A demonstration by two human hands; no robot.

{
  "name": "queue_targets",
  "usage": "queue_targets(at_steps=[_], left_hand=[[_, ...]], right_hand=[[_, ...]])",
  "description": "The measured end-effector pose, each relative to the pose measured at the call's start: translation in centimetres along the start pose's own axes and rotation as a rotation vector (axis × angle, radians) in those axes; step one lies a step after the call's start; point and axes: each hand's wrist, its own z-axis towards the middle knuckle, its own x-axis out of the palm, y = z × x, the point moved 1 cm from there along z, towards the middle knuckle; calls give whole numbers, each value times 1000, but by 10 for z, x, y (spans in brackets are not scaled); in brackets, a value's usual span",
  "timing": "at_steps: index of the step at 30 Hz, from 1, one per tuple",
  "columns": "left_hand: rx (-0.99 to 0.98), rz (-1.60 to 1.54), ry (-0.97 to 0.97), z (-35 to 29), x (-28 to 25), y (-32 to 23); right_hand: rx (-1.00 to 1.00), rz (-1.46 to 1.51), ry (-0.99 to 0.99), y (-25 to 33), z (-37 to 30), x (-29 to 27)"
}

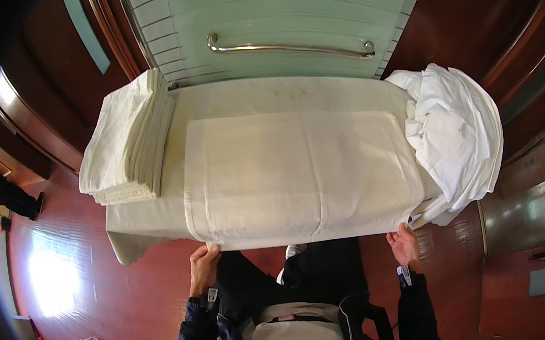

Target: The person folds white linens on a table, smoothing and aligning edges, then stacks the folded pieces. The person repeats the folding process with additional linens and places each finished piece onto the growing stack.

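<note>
The cloth [253,179] overhangs the near edge of the worktop [244,94]; left hand [203,265] and right hand [404,244] each pinch one corner, fingertips closed. Uneven pulling could skew or crease it.

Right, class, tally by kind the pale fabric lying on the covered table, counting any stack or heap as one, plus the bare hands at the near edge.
Neatly folded off-white cloth stack: 1
Crumpled white cloth heap: 1
Flat off-white rectangular cloth: 1
Bare hands (left hand, right hand): 2
Total: 5
</note>
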Motion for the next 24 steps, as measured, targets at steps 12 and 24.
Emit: queue_targets(at_steps=[12, 24], left_hand=[[220, 450, 9, -68, 3, -49], [703, 922, -67, -127, 61, -120]], right_hand=[[-260, -472, -54, 44, -38, 9], [-546, -1052, 74, 109, -108, 64]])
